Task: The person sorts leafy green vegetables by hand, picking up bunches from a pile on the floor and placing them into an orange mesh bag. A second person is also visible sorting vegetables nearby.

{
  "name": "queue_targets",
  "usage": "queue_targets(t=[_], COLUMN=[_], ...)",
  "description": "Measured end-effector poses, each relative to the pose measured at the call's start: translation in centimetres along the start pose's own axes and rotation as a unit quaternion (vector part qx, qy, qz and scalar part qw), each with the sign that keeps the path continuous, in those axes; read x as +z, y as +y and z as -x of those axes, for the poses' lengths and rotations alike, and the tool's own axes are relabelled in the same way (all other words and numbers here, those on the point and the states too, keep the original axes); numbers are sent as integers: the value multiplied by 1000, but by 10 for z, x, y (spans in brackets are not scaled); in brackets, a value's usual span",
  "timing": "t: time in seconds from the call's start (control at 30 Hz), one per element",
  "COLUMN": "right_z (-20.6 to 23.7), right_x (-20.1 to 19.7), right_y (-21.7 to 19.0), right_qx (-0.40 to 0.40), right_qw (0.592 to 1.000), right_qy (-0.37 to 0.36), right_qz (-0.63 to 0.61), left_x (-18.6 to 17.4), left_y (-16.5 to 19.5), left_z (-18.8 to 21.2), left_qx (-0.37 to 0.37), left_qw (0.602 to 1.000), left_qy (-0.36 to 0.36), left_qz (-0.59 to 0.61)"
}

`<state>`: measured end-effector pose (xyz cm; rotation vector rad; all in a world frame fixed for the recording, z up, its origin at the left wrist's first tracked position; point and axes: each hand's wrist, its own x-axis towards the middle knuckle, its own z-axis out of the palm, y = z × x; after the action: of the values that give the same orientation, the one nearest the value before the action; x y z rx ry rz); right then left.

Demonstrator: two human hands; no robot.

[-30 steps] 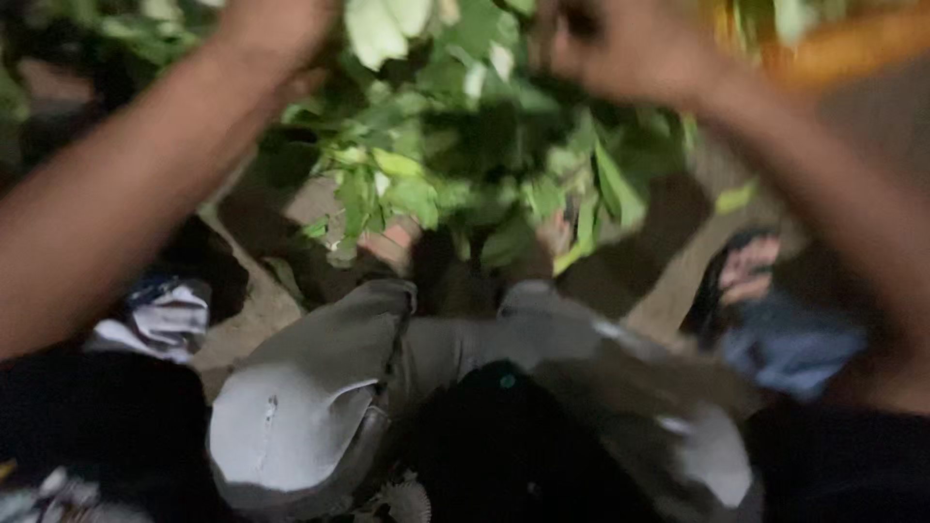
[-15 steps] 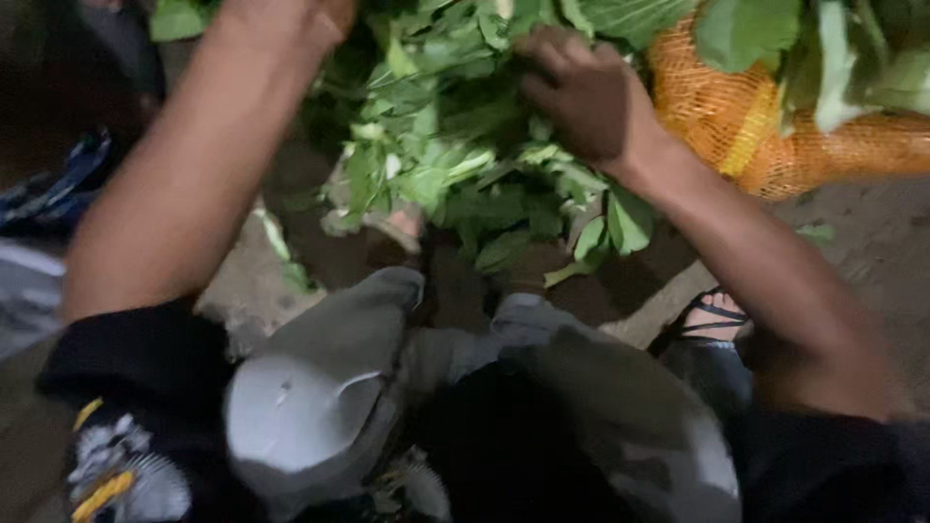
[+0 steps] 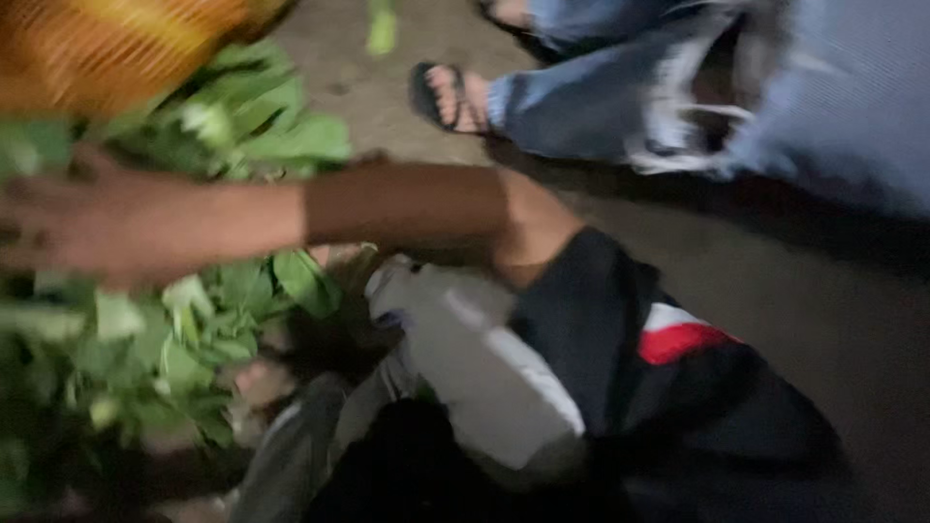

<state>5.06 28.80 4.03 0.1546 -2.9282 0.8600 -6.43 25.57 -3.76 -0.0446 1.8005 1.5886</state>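
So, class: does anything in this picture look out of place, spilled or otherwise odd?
One stray green leaf lies alone on the bare ground, apart from the leafy pile under the right hand. The picture is blurred; nothing else stands out.

The person's right arm is bare from the hand [image 3: 68,228] up past the elbow — no watch, band or ring can be made out, though the picture is smeared by motion. Above the elbow, to the right of the hand, begins a short black sleeve [image 3: 591,329], and on it, further from the hand, sits a patch with a white stripe above a red one [image 3: 678,334]. Below the forearm show light grey trousers [image 3: 484,373], pale and creased over the bent knee nearest the sleeve — the second trouser leg, lower and closer under the hand, is darker grey. The left hand is not seen.
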Motion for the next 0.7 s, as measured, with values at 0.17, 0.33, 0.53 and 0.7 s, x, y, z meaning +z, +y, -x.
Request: queue_targets(t=[0.17,0.33,0.53,0.7], right_z=[-5,-22,-55,-83], right_x=[-2,6,-51,-79], right_y=[-21,9,32,24], right_qx=[-18,31,-26,113], right_qw=[997,991,997,991], right_qy=[6,-129,-20,-63], right_qz=[73,-29,-67,-43], left_x=[0,-180,-170,-204], left_y=[40,71,2,-38], left_z=[-15,-9,70,139], left_qx=[6,31,10,69], left_qw=[998,994,922,824], left_qy=[-65,-51,58,143], left_qz=[-3,92,383,544])
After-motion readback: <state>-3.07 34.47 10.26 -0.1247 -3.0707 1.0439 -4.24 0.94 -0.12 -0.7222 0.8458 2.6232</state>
